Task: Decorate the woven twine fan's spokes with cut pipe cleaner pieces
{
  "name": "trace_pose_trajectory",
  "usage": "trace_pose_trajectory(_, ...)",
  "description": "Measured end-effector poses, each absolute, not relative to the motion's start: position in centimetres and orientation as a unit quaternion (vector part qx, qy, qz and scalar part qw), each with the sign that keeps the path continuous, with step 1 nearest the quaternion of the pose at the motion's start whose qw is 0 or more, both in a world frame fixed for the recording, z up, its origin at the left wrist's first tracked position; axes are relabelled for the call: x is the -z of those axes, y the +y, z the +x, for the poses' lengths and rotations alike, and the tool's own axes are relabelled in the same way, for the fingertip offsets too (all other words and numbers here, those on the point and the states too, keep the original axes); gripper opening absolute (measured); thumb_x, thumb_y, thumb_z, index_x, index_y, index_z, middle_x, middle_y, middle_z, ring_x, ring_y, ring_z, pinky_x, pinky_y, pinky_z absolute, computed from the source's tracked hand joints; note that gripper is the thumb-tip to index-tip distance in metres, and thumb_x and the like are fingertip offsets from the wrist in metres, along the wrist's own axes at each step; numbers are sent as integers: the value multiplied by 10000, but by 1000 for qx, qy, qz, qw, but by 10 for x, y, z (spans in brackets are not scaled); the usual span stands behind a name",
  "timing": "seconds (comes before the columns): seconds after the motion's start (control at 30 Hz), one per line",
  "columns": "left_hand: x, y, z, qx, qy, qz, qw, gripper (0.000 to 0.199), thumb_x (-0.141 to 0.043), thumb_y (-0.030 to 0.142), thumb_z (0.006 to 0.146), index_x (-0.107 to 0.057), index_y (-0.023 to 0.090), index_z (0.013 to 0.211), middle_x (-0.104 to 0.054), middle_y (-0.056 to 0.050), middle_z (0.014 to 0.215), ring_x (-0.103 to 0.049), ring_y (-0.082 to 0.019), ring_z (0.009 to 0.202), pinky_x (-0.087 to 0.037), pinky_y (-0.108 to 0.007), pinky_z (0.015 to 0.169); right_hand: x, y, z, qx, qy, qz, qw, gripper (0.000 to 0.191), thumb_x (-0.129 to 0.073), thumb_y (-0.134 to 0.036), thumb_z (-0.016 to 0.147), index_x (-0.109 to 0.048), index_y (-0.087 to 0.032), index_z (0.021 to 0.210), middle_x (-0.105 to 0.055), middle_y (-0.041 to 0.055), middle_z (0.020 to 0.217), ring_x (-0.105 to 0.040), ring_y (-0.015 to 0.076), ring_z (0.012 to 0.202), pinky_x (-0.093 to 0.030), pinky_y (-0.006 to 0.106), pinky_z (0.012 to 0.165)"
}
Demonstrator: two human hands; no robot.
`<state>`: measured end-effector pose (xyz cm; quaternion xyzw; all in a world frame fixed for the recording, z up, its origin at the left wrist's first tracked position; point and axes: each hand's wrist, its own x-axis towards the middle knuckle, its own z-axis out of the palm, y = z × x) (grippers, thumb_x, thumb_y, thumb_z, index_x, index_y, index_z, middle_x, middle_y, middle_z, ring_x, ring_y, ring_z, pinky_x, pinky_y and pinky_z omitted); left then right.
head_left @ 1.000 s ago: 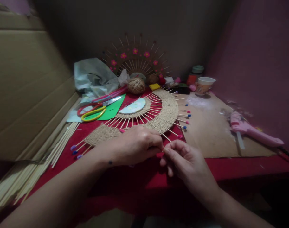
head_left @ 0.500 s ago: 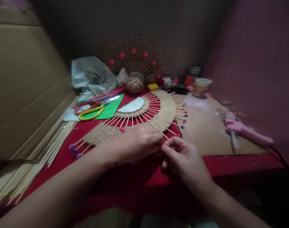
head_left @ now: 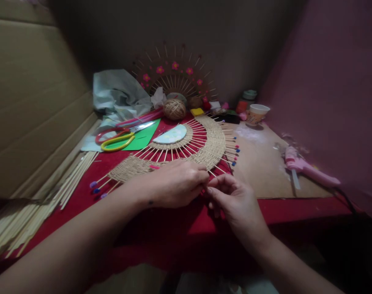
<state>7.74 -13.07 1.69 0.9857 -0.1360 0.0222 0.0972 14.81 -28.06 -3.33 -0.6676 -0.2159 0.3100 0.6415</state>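
Note:
A half-round woven fan (head_left: 215, 141) of tan cord and thin sticks lies on the red cloth, with a pale blue half-disc (head_left: 170, 134) at its centre. Small blue, red and purple pompoms (head_left: 96, 190) cap several stick ends. My left hand (head_left: 182, 183) lies over the fan's near rim, fingers bent and closed at the tips. Against it, my right hand (head_left: 231, 198) pinches with thumb and forefinger. The two sets of fingertips meet just off the fan's near edge, and what they hold is hidden between them. A bit of pink shows beside my left hand.
Scissors (head_left: 117, 141) with red and yellow handles lie on green sheet (head_left: 147, 134) at left. Behind are a twine ball (head_left: 174, 109) and a paper cup (head_left: 257, 114). Loose sticks (head_left: 78, 179) lie left; a pink glue gun (head_left: 308, 169) rests on cardboard (head_left: 265, 163) at right.
Both hands stay pinched together in nearly the same place, with small finger shifts. A pink pompom seen by my right forefinger earlier no longer shows. The view has shifted slightly.

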Motion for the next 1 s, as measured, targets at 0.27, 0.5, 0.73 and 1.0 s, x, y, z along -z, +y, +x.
trace_pose_trajectory(0.27, -16, -131, 77, -36, -122, 989, 82, 125, -486, 159, 828, -607, 176, 801, -586, -20, 785, -519, -124, 666, -337, -246, 547, 34, -280, 147, -289, -219, -674, 643, 176, -672, -283, 693, -533, -180, 660, -505, -69, 449, -434, 65, 364, -325, 177, 340)
trace_pose_trajectory(0.5, -21, -133, 75, -22, -126, 989, 78, 121, -501, 161, 805, -609, 165, 751, -596, -24, 744, -511, -120, 628, -300, -251, 520, 36, -280, 148, -271, -243, -684, 633, 119, -641, -190, 668, -527, -188, 632, -478, -82, 453, -370, 46, 366, -281, 180, 349)
trace_pose_trajectory(0.73, -23, -131, 78, -31, -115, 985, 123, 125, -508, 185, 832, -632, 176, 837, -613, -18, 801, -544, -118, 676, -335, -230, 538, 35, -283, 146, -290, -239, -670, 640, 168, -677, -304, 716, -566, -185, 756, -530, -65, 511, -408, 54, 390, -304, 182, 361)
trace_pose_trajectory(1.0, -19, -128, 78, -22, -120, 987, 108, 174, -501, 187, 851, -632, 170, 737, -583, -12, 776, -523, -97, 643, -349, -223, 556, 33, -294, 145, -315, -236, -663, 637, 179, -632, -328, 756, -602, -164, 822, -615, -18, 565, -534, 83, 448, -426, 202, 439)
